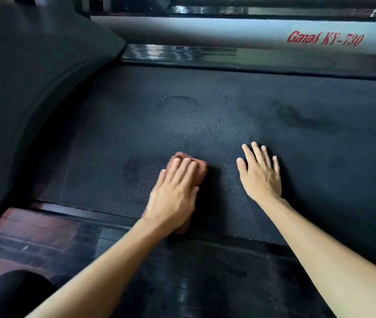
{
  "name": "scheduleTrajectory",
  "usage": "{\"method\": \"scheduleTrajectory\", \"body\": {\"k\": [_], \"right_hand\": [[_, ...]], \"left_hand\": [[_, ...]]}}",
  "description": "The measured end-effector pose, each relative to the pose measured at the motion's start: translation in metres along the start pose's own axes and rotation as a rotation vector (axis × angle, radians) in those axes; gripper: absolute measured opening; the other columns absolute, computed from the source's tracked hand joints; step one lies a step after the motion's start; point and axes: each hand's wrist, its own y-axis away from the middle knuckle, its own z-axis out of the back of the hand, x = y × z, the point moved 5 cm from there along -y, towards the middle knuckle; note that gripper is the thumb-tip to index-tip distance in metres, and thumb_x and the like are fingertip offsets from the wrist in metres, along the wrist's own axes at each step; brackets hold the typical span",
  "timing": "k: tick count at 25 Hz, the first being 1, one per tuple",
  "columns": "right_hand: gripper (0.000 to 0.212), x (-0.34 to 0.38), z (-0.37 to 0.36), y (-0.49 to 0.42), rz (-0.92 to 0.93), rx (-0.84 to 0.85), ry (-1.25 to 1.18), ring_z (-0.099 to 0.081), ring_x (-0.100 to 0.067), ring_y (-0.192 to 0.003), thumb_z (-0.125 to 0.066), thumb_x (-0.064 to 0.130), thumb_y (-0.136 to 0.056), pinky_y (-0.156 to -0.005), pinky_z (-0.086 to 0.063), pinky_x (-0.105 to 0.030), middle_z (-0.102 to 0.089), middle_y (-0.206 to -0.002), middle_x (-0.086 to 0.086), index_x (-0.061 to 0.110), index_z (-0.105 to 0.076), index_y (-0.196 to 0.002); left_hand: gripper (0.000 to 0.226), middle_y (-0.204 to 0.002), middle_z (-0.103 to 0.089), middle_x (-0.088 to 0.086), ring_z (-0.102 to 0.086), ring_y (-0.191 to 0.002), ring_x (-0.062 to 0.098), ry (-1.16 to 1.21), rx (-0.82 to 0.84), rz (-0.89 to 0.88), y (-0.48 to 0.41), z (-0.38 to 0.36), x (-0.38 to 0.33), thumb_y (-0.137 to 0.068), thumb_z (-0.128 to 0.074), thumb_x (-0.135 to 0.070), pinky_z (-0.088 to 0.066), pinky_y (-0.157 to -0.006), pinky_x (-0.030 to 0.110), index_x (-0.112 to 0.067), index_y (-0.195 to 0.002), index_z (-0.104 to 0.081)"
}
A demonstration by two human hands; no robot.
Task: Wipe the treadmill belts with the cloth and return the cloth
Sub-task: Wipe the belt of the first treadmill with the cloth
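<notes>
Now our left hand (173, 193) lies flat on the cloth (201, 167), fingers straight, pressing it to the belt (205, 115) close to the near edge. The cloth's long axis runs away from us under the palm. Our right hand (261, 175) rests spread and empty just beside it. Dark smudges (297, 119) lie further right, toward the far edge. Beyond stands another treadmill (228, 31).

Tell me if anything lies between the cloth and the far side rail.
Nothing visible does. The belt ahead of the cloth under the left hand shows only dark smudges; the right hand rests flat beside it.
</notes>
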Motion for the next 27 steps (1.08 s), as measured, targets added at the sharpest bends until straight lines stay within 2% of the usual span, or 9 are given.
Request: {"method": "scheduleTrajectory", "body": {"k": [4, 6, 9, 13, 16, 19, 22, 25, 27], "right_hand": [[0.048, 0.000, 0.004, -0.004, -0.018, -0.025, -0.014, -0.024, -0.020, -0.145, -0.041, 0.044, -0.100, -0.116, -0.016, -0.045, -0.030, -0.157, 0.004, 0.029, -0.041, -0.146], [0.041, -0.001, 0.012, -0.014, 0.009, -0.107, -0.018, -0.041, -0.024, -0.133, -0.052, 0.043, -0.095, -0.107, -0.028, -0.046, -0.047, -0.144, 0.003, 0.029, -0.055, -0.133], [0.026, -0.007, 0.020, -0.039, 0.019, -0.171, -0.081, -0.052, -0.026, -0.114, -0.056, 0.039, -0.092, -0.098, -0.033, -0.044, -0.058, -0.124, 0.002, 0.028, -0.065, -0.114], [0.038, -0.029, 0.018, -0.076, 0.065, -0.207, 0.020, -0.054, -0.027, -0.120, -0.046, 0.045, -0.093, -0.105, -0.031, -0.049, -0.057, -0.133, -0.001, 0.027, -0.062, -0.123], [0.046, -0.052, 0.010, -0.089, 0.041, -0.093, 0.061, -0.036, -0.023, -0.139, -0.042, 0.050, -0.098, -0.115, -0.018, -0.052, -0.041, -0.151, 0.000, 0.032, -0.049, -0.139], [0.049, -0.053, 0.007, -0.088, 0.020, -0.078, 0.066, -0.026, -0.021, -0.145, -0.036, 0.051, -0.099, -0.117, -0.015, -0.050, -0.032, -0.156, 0.002, 0.033, -0.041, -0.144], [0.050, -0.052, 0.004, -0.086, 0.012, -0.051, 0.055, -0.021, -0.019, -0.147, -0.033, 0.051, -0.099, -0.118, -0.012, -0.048, -0.027, -0.159, 0.003, 0.034, -0.037, -0.146], [0.047, -0.055, 0.006, -0.088, 0.009, -0.051, 0.001, -0.023, -0.017, -0.146, -0.037, 0.048, -0.099, -0.117, -0.014, -0.045, -0.029, -0.158, 0.006, 0.037, -0.040, -0.145], [0.042, -0.061, 0.014, -0.095, 0.028, -0.069, -0.053, -0.033, -0.018, -0.140, -0.043, 0.044, -0.099, -0.113, -0.023, -0.045, -0.039, -0.153, 0.007, 0.034, -0.049, -0.139]], "left_hand": [[0.064, -0.161, -0.016, 0.000, -0.003, -0.149, 0.022, -0.015, -0.021, 0.437, -0.006, 0.007, 0.071, -0.095, -0.033, -0.042, -0.015, -0.119, 0.046, -0.019, -0.153, -0.020], [0.066, -0.161, -0.015, 0.001, -0.002, -0.149, 0.023, -0.061, -0.048, 0.332, -0.014, 0.007, 0.034, -0.092, -0.027, -0.043, -0.010, -0.119, 0.045, -0.019, -0.153, -0.019], [0.066, -0.160, -0.019, 0.000, -0.005, -0.149, 0.024, -0.026, -0.037, -0.018, -0.020, -0.004, -0.047, -0.090, -0.025, -0.045, -0.010, -0.119, 0.045, -0.021, -0.152, -0.024], [0.062, -0.158, -0.025, -0.006, -0.010, -0.149, 0.021, 0.040, 0.067, -0.246, -0.062, -0.010, -0.059, -0.092, -0.022, -0.047, -0.018, -0.119, 0.047, -0.027, -0.150, -0.028], [0.053, -0.143, -0.039, -0.007, -0.026, -0.138, 0.021, -0.029, -0.045, 0.050, -0.097, 0.002, 0.054, -0.088, -0.028, -0.042, -0.037, -0.105, 0.049, -0.031, -0.140, -0.037], [0.053, -0.152, -0.030, 0.002, -0.017, -0.143, 0.025, -0.025, -0.051, 0.495, -0.097, 0.004, 0.118, -0.094, -0.033, -0.039, -0.022, -0.115, 0.049, -0.020, -0.144, -0.032], [0.056, -0.143, -0.038, 0.002, -0.026, -0.136, 0.026, -0.073, -0.112, 0.292, -0.124, -0.006, 0.027, -0.086, -0.026, -0.042, -0.026, -0.110, 0.047, -0.020, -0.136, -0.038], [0.059, -0.156, -0.027, 0.000, -0.013, -0.146, 0.024, 0.020, -0.018, -0.033, -0.134, -0.026, -0.076, -0.092, -0.032, -0.040, -0.015, -0.118, 0.046, -0.020, -0.147, -0.030], [0.055, -0.154, -0.030, -0.006, -0.017, -0.145, 0.022, 0.056, 0.044, -0.178, -0.135, -0.020, -0.068, -0.093, -0.035, -0.041, -0.022, -0.116, 0.048, -0.026, -0.146, -0.032]]}}
